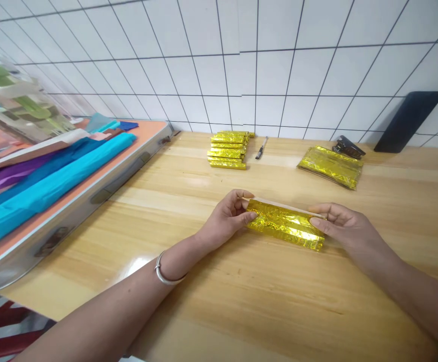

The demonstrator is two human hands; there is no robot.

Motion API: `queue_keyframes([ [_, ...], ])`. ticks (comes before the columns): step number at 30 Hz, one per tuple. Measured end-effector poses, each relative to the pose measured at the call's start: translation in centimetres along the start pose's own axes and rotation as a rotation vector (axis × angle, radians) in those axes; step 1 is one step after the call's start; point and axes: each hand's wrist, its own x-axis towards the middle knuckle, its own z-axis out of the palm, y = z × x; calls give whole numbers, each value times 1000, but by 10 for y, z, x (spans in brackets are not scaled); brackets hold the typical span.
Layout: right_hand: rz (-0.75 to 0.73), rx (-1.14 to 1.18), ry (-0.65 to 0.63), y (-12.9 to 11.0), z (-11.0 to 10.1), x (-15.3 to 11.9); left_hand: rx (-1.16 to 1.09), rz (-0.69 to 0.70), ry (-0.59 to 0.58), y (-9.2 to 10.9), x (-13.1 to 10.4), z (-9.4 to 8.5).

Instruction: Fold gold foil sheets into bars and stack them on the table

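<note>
A shiny gold foil paper sheet is held between both hands over the wooden table, with a pale strip showing along its far edge. My left hand pinches its left end, thumb on top. At the other end, my right hand grips the sheet near its far corner, the thumb on top as well; the fingers beneath are partly hidden. Beyond my left hand lies a row of narrow gold foil strips or rolls. A flat stack of gold foil sheets rests past my right hand.
A black clip touches the back of the foil stack. Near the wall lies a pen. A dark flat panel leans on the tiled wall. Leftward, an orange-topped case carries blue paper and a clear container.
</note>
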Motion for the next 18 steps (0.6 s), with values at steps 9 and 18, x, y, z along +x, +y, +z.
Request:
queue_keyframes([
  [9,-66,-20,-58,6,9,4,196,53,74,-4,-1,-6],
  [18,-211,-271,55,-4,8,-1,379,235,93,2,-6,-3],
])
